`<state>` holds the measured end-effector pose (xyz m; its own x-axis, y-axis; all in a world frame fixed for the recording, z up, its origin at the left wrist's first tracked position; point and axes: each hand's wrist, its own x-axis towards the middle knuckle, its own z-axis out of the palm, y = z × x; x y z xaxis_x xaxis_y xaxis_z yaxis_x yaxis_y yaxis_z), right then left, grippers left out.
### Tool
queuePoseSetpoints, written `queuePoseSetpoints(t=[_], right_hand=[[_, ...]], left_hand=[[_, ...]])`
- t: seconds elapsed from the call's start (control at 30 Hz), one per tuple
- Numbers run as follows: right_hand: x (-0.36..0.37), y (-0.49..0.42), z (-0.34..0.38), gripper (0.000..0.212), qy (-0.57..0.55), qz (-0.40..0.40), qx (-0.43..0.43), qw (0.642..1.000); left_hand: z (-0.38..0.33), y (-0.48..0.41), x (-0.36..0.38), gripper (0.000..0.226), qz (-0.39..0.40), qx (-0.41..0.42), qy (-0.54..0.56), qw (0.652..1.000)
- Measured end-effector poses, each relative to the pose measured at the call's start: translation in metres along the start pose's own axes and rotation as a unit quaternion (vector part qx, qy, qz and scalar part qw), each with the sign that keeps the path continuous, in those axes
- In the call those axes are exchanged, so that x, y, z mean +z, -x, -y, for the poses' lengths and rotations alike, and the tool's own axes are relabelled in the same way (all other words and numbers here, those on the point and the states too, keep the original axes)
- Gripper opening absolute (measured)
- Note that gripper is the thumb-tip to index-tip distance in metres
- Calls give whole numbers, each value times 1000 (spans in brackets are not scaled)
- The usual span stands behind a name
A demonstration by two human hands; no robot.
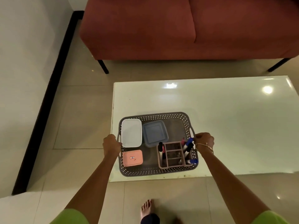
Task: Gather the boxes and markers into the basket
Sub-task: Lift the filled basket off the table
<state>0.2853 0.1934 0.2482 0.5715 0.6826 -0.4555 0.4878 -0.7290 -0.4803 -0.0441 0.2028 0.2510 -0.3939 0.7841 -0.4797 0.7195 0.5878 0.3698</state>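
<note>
A grey perforated basket point(155, 116) sits at the near left corner of the low glass table point(226, 120). Inside it lie a white box point(131, 133), a blue-grey box point(155, 133) and a pink box point(132, 158) with a small label. A brown divided holder point(174, 156) in the basket's right half carries several markers point(188, 144) with blue and black caps. My left hand point(111, 145) grips the basket's left handle. My right hand point(204, 140), with bangles at the wrist, grips the right handle.
A red sofa point(186, 29) on black legs stands behind the table. A white wall with a black skirting strip point(47, 101) runs along the left. My bare foot point(148, 209) is on the tiled floor in front of the table.
</note>
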Motion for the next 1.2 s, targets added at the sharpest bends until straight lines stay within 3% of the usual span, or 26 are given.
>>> queuePoseSetpoints(t=[0.23,0.53,0.7,0.8,1.03,1.2], right_hand=[[-7,16,-17,17,-19,-24,-15,999],[-57,101,-96,18,9,-8,-9,1000],[-84,157,-149,16,58,2,-29,998],[-88,187,-185,13,83,20,-22,996],[-48,219,-257,15,89,54,21,994],[23,193,-293,15,111,53,-20,992]], left_hand=[[15,8,2,15,-4,25,43,999],[51,107,0,16,15,48,35,998],[88,179,10,15,32,10,22,999],[113,218,19,4,48,-16,41,998],[182,250,69,5,51,-90,63,993],[228,212,128,5,43,-111,51,992]])
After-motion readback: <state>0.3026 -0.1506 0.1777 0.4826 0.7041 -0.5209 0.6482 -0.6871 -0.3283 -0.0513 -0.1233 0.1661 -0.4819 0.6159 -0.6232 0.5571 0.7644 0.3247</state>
